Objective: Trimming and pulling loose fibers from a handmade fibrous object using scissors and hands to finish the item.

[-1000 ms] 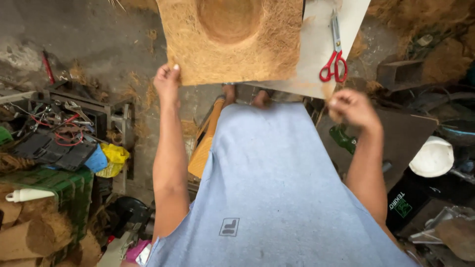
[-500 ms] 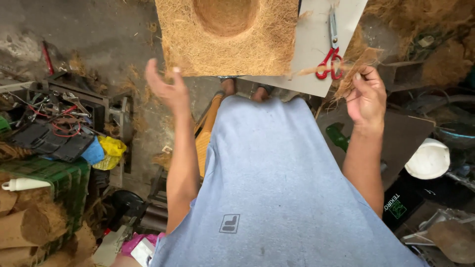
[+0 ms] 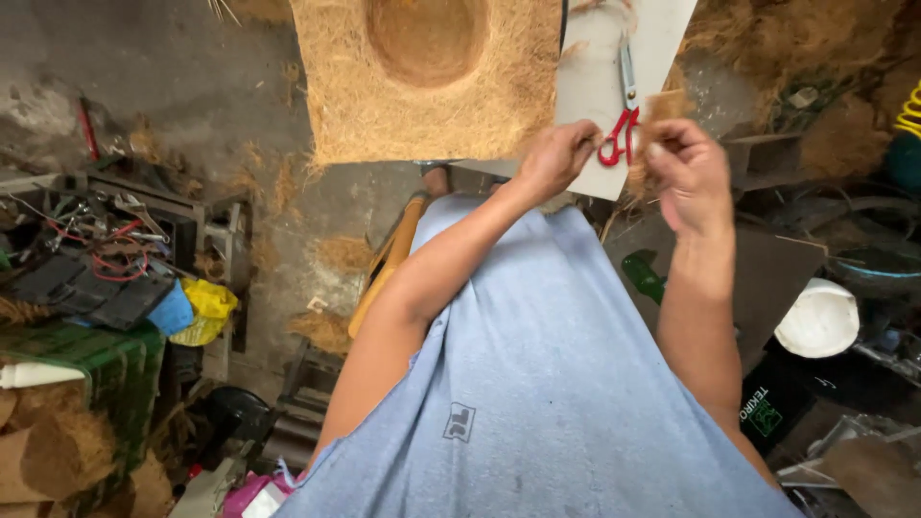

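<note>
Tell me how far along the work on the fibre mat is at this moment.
Done: the square tan coir-fibre mat already carries a pressed round hollow. In hand: both hands, left hand and right hand, pinch a small tuft of loose brown fibre over the white board. Left: the red-handled scissors lie unused, and the mat's edges look ragged.

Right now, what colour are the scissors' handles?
Red, seen in the head view: scissors on the white board.

One head-worn view looks steeply down from above the person's chest, close over the light blue cotton shirt, facing the far square coconut-fibre mat; cluttered floor fills left and right.
</note>
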